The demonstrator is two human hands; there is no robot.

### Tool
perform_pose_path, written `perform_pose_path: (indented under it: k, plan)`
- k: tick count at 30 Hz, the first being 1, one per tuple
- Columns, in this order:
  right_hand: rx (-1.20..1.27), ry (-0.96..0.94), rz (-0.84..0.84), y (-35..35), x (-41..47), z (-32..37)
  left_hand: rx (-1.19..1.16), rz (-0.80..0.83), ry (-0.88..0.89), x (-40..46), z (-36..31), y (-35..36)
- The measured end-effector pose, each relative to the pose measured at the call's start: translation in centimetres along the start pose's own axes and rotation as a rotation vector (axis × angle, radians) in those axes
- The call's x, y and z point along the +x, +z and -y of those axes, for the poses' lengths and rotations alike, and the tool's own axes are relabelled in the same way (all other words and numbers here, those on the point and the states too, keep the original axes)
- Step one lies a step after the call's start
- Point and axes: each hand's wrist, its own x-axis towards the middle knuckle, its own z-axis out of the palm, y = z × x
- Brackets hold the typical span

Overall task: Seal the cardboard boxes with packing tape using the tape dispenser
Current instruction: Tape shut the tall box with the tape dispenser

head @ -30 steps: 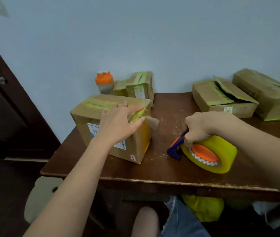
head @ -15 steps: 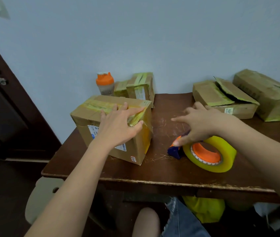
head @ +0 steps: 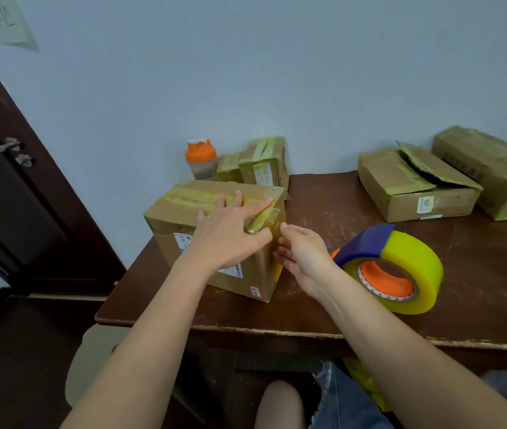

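Observation:
A cardboard box (head: pixel 175 216) with yellowish tape across its top stands at the table's front left. My left hand (head: pixel 227 232) lies flat on its top near the right edge, fingers spread over the tape. My right hand (head: pixel 300 255) is against the box's right side, fingers straight, touching the tape end there. The tape dispenser (head: pixel 396 267), a big yellow roll with an orange core and blue cutter, lies on the table to the right of my right hand, untouched.
Two small taped boxes (head: pixel 261 164) and an orange-lidded bottle (head: pixel 201 159) stand at the back by the wall. Two larger boxes (head: pixel 413 187) (head: pixel 490 168) lie at the back right, one with a lifted flap. The brown table (head: pixel 478 274) ends near my knees; a door is left.
My right hand has let go of the tape dispenser, left it on the table and moved left to the box's right side. My left hand has stayed on the box top.

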Motion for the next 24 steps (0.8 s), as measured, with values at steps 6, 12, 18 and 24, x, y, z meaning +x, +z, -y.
perform_pose_path:
  k: [6,12,18,24]
  plan:
    - [-0.141,-0.177,0.054,-0.1,-0.4,1.0,0.03,-0.019,0.013,0.1,0.2,0.3]
    - [-0.159,-0.23,0.099,-0.2,0.2,1.7,0.046,-0.025,0.016,0.2,0.2,0.4]
    - [-0.074,-0.146,0.074,-1.2,0.5,1.5,0.058,-0.017,0.02,0.2,0.3,0.4]
    - [-0.033,-0.146,0.0,-0.2,1.2,-0.4,0.037,-0.036,0.029,0.2,0.4,0.8]
